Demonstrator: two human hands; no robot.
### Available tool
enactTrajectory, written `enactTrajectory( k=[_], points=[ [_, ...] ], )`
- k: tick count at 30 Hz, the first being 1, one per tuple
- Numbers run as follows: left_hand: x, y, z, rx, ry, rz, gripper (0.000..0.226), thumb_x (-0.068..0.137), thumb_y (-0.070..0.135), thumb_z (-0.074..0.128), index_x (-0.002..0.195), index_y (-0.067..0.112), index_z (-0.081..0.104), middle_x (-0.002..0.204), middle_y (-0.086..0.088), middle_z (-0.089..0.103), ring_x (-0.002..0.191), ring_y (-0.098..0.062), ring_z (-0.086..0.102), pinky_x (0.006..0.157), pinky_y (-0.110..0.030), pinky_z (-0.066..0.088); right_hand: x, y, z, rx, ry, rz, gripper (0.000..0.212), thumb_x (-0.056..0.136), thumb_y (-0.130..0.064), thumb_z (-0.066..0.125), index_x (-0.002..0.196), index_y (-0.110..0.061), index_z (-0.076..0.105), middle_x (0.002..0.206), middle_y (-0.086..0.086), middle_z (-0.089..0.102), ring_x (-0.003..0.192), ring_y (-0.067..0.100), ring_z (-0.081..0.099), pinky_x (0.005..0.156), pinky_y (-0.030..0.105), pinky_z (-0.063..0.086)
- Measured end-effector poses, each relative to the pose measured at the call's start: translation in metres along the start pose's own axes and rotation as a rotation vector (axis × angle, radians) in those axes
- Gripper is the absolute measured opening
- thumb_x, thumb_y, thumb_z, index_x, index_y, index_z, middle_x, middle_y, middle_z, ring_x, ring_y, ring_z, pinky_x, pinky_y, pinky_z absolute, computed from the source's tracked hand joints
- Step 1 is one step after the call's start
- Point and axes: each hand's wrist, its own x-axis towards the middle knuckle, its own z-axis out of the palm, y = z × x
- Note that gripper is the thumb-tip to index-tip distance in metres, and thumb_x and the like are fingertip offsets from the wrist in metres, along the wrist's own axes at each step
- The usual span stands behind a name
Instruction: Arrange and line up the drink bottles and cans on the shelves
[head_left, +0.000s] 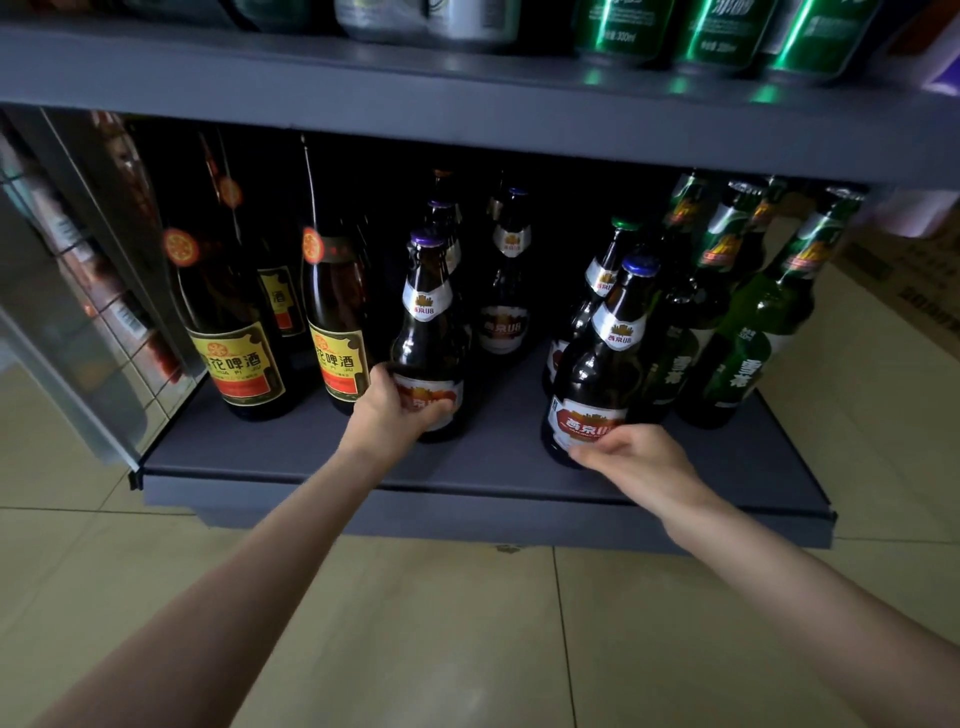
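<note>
A dark grey shelf unit (467, 109) fills the upper view, and its bottom shelf (498, 452) is loaded with upright bottles above a beige tiled floor (441, 623). On the upper shelf, at twelve to one o'clock, green cans (722, 31) are lined up beside silver cans (415, 18) (only their lower halves are seen). At three o'clock a cardboard box (893, 291) is set on the floor just beside the unit.

On the bottom shelf, at nine to ten o'clock, two tall dark bottles with yellow labels (234, 322) are stood at the front, with another partly hidden behind them. At two to three o'clock a cluster of green bottles (753, 332) is packed together in rows. Between these groups brown bottles with white neck labels are placed: one further back (506, 291) near the middle, and another behind the right front one.

The front left brown bottle (428, 332) is gripped low on its body by the left hand (397, 410), with the thumb on its left side and the fingers curled round across the red label. The front right brown bottle (597, 364), near the shelf's front edge at four o'clock, is met at the lower label by the right hand (631, 457); its fingers are bent against the glass, but whether they truly clasp the bottle cannot be told.
</note>
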Motion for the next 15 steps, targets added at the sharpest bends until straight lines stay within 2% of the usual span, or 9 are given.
enactTrajectory(
  k=[2, 5, 9, 11, 13, 15],
  points=[
    [-0.024, -0.003, 0.007, 0.082, 0.139, 0.064, 0.049, 0.082, 0.024, 0.067, 0.119, 0.003, 0.044, 0.120, -0.012, 0.054, 0.110, -0.030, 0.053, 0.084, -0.032, 0.042, 0.003, 0.009, -0.008, -0.014, 0.075, -0.002, 0.039, 0.075, -0.032, 0.076, 0.104, -0.013, 0.058, 0.102, -0.001, 0.063, 0.091, 0.012, 0.057, 0.071, 0.024, 0.045],
    [-0.050, -0.009, 0.018, 0.129, 0.242, 0.185, 0.033, 0.082, 0.014, 0.064, 0.108, 0.003, 0.048, 0.108, -0.009, 0.051, 0.094, -0.028, 0.057, 0.078, -0.037, 0.046, 0.011, 0.017, -0.009, -0.006, 0.094, -0.099, 0.070, 0.073, -0.025, 0.078, 0.130, -0.014, 0.038, 0.126, 0.002, 0.053, 0.117, 0.019, 0.051, 0.095, 0.032, 0.042],
    [-0.051, -0.009, 0.030, 0.118, 0.102, 0.284, 0.035, 0.081, 0.012, 0.065, 0.112, 0.007, 0.048, 0.101, -0.001, 0.055, 0.087, -0.016, 0.058, 0.082, -0.034, 0.049, 0.020, 0.013, -0.003, 0.053, 0.065, -0.221, 0.067, 0.074, -0.022, 0.078, 0.130, -0.015, 0.041, 0.122, 0.000, 0.058, 0.113, 0.017, 0.055, 0.091, 0.026, 0.042],
    [-0.047, -0.005, 0.034, 0.104, 0.001, 0.350, 0.044, 0.081, 0.014, 0.066, 0.121, 0.012, 0.046, 0.105, 0.002, 0.055, 0.092, -0.012, 0.056, 0.084, -0.023, 0.047, 0.025, 0.012, -0.002, 0.037, 0.078, -0.249, 0.066, 0.073, -0.022, 0.079, 0.128, -0.013, 0.042, 0.122, 0.002, 0.059, 0.113, 0.019, 0.057, 0.089, 0.025, 0.043],
    [-0.042, -0.001, 0.035, 0.089, -0.071, 0.389, 0.053, 0.081, 0.016, 0.068, 0.128, 0.014, 0.042, 0.110, 0.003, 0.053, 0.098, -0.007, 0.052, 0.081, -0.007, 0.042, 0.026, 0.012, -0.002, 0.011, 0.072, -0.273, 0.066, 0.073, -0.021, 0.079, 0.127, -0.012, 0.042, 0.122, 0.003, 0.059, 0.112, 0.019, 0.057, 0.086, 0.023, 0.041],
    [-0.036, 0.005, 0.035, 0.060, -0.113, 0.394, 0.057, 0.083, 0.018, 0.067, 0.133, 0.016, 0.039, 0.115, 0.004, 0.051, 0.103, -0.005, 0.050, 0.078, 0.001, 0.039, 0.029, 0.012, 0.001, 0.000, 0.065, -0.295, 0.067, 0.071, -0.023, 0.080, 0.126, -0.012, 0.043, 0.122, 0.003, 0.059, 0.112, 0.018, 0.057, 0.087, 0.022, 0.042]
  ],
)
